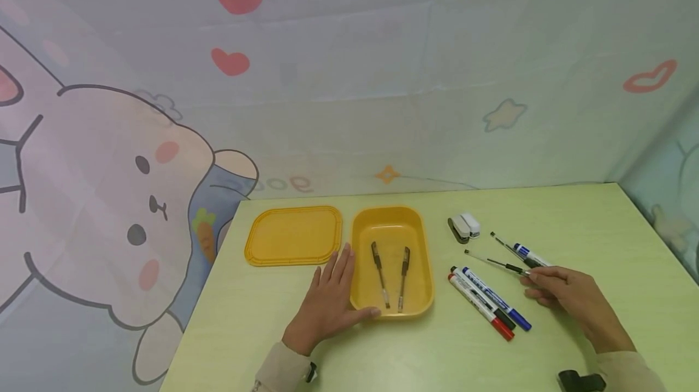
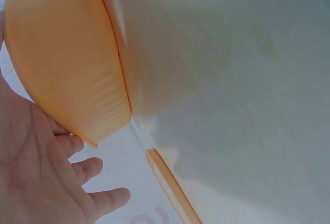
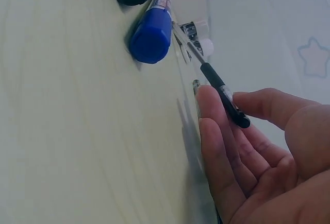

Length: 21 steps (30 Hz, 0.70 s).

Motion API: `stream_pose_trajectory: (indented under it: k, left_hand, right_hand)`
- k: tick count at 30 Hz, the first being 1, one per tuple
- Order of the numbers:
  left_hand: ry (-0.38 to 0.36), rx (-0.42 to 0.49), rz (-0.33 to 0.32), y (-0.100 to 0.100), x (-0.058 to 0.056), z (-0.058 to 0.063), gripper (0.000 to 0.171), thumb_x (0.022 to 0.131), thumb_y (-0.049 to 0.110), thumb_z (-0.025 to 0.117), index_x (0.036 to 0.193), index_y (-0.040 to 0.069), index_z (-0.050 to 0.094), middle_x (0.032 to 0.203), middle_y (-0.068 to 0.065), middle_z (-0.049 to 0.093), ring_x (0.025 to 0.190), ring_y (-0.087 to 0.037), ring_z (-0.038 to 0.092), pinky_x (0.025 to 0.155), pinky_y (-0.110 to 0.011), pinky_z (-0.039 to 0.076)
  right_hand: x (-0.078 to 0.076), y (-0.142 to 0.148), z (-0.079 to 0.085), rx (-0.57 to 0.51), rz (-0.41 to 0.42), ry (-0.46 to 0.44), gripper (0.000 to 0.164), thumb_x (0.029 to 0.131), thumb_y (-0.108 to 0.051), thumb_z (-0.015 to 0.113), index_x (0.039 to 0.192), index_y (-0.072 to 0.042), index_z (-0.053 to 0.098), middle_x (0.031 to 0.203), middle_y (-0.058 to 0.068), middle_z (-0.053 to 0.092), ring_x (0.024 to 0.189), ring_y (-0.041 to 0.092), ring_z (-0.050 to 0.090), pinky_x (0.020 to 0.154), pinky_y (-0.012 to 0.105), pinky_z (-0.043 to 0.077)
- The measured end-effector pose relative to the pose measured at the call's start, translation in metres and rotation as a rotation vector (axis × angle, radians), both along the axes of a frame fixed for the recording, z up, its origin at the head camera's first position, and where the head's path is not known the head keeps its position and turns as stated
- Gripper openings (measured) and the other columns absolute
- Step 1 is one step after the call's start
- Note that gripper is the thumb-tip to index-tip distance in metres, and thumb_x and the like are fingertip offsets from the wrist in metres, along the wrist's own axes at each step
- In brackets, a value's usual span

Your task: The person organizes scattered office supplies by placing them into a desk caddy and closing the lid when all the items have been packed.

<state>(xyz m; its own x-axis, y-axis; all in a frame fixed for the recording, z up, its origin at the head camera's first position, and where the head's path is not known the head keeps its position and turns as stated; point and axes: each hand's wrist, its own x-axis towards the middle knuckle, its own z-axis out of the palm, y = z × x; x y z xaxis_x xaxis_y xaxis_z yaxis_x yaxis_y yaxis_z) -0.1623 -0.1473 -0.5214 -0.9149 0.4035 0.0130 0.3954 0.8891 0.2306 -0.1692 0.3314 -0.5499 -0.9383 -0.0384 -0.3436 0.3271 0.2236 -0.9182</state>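
Note:
My left hand [image 1: 327,313] rests against the near left corner of a yellow plastic box [image 1: 392,318], fingers straight along its side and thumb at the near rim. Two pens with clear barrels and black caps, a left pen [image 1: 378,261] and a right pen [image 1: 405,264], lie in the box. In my right hand [image 1: 570,295], a third such pen [image 3: 212,75] is pinched between thumb and fingertips above the table. Just behind that hand lie another pen [image 1: 506,245] and a blue-capped marker [image 1: 530,254], partly hidden by the fingers.
A yellow lid [image 1: 293,235] lies left of the box. Right of it, a red marker [image 1: 483,310], a black marker [image 1: 503,318] and a blue marker [image 1: 494,297] lie side by side. Behind them sits a small stapler [image 1: 463,227]. A printed cloth [image 1: 349,107] hangs behind the table.

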Motion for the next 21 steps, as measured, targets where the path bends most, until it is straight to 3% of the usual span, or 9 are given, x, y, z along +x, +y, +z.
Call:
stream_pose_trajectory:
  k: [12,21]
  left_hand:
    - [0.024,-0.004,-0.003,-0.0003,0.0002,-0.0019,0.118,0.085,0.087,0.043,0.164,0.014,-0.005,0.172,-0.006,-0.001,0.157,-0.033,0.010,0.118,-0.066,0.022]
    - [0.019,0.004,-0.003,-0.0003,0.0008,-0.0002,0.118,0.085,0.087,0.044,0.164,0.012,-0.001,0.172,-0.006,0.000,0.157,-0.033,0.010,0.117,-0.066,0.024]
  right_hand:
    - [-0.0008,0.0002,0.0025,-0.093,-0.034,0.004,0.057,0.099,-0.034,0.068,0.138,0.004,0.056,0.107,-0.010,0.077,0.093,0.009,0.075,0.080,0.027,0.059]
    - [-0.0016,0.0012,0.0007,-0.164,-0.065,0.039,0.036,0.096,-0.030,0.072,0.126,-0.010,0.067,0.102,-0.011,0.077,0.091,0.011,0.075,0.080,0.029,0.060]
